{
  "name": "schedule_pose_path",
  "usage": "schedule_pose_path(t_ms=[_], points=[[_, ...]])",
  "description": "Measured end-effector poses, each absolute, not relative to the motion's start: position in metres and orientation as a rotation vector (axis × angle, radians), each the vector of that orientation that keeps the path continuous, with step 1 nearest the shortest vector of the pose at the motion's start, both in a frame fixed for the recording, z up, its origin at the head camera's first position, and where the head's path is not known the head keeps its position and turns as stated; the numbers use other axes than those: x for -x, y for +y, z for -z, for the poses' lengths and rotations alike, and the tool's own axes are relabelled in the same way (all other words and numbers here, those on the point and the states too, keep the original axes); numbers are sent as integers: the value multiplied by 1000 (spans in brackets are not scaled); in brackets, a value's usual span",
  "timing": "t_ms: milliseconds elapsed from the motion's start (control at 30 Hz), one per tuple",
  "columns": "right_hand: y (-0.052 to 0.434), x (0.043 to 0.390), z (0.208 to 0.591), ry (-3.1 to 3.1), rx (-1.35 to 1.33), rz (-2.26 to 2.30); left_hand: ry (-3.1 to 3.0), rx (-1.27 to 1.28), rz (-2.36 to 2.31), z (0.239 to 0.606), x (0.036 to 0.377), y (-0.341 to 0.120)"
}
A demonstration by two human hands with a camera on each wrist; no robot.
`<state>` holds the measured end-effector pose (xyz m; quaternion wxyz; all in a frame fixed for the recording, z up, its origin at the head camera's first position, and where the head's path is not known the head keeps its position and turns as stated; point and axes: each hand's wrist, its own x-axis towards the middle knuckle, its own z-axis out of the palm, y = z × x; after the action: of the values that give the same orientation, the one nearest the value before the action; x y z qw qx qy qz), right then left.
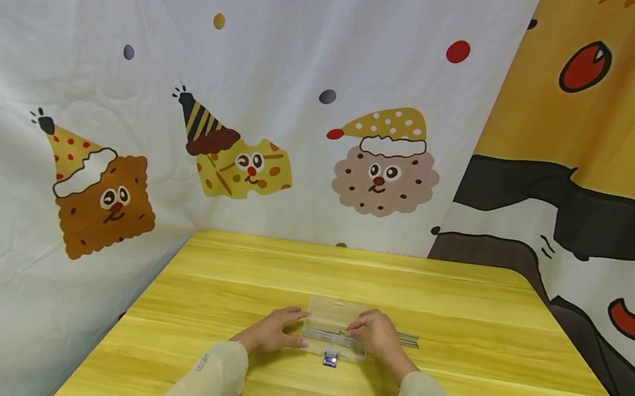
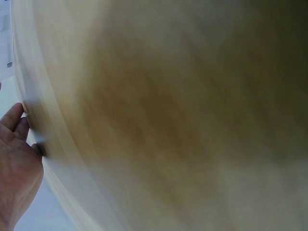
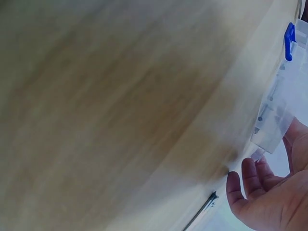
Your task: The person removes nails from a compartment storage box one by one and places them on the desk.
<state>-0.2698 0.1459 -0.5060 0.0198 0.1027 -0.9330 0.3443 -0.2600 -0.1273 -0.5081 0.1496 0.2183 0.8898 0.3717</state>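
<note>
Lying crosswise on the yellow table (image 1: 449, 386), long axis left to right, the clear plastic box (image 1: 334, 329) sits between both hands: the left hand (image 1: 271, 332) steadies its left end with relaxed fingers, while the right hand (image 1: 375, 332) pinches thin metal rods (image 1: 408, 340) over it.

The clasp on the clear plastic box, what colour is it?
Blue; the clasp shows best in the right wrist view.

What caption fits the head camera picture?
Two hands, left and right, at a clear plastic box on a yellow wooden table.
</note>
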Motion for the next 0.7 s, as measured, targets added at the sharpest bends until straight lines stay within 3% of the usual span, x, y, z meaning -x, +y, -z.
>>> schedule_pose_path(t_ms=[700], points=[[145, 276, 508, -2964, -366, -925, 2563, -632, -1063, 511, 262, -127]])
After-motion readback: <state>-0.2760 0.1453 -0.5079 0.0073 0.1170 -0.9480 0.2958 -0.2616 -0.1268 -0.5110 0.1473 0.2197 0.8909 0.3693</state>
